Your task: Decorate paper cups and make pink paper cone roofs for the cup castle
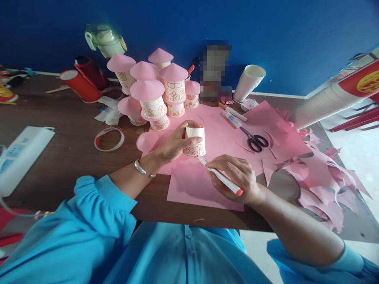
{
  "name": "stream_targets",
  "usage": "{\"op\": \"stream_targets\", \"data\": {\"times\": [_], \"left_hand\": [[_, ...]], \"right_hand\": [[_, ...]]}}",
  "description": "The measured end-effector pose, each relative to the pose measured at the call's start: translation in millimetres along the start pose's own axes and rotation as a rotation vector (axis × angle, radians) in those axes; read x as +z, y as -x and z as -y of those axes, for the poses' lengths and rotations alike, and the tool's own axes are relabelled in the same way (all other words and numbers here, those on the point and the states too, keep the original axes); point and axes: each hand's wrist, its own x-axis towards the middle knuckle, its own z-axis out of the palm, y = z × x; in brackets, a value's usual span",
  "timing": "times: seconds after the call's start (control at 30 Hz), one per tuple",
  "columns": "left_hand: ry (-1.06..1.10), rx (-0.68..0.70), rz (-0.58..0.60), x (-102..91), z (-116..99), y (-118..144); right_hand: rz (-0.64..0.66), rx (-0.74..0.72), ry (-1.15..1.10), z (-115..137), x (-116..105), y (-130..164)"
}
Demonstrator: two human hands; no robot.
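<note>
My left hand (175, 142) is wrapped round a small white paper cup (194, 146), upside down over the pink paper (204, 185). Red-orange flowers and grass are drawn along the cup's lower band; its upper part is plain. Held in my right hand (233, 177) is a white marker (223, 180) with an orange-red end. The marker's tip touches or nearly touches the cup's lower rim. Just beyond my left hand stand several decorated paper cups with pink cone roofs (147, 90), some stacked.
Black-handled scissors (257, 142), a glue stick (232, 119) and pink scraps (319, 177) lie to the right. Stacked white cups (250, 83) stand behind. At left are a tape roll (109, 139), a red tube (80, 86) and a white power strip (25, 157).
</note>
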Motion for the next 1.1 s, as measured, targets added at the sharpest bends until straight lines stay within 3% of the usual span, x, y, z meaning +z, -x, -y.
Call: {"op": "stream_targets", "data": {"times": [0.4, 1.1], "left_hand": [[-0.025, 0.024, 0.015, -1.2, 0.6, 0.5], [-0.044, 0.054, 0.036, -4.2, 2.5, 1.8]], "right_hand": [[-0.007, 0.028, 0.078, -2.6, -1.0, 0.7], [0.043, 0.048, 0.013, -1.0, -0.5, -1.9]]}}
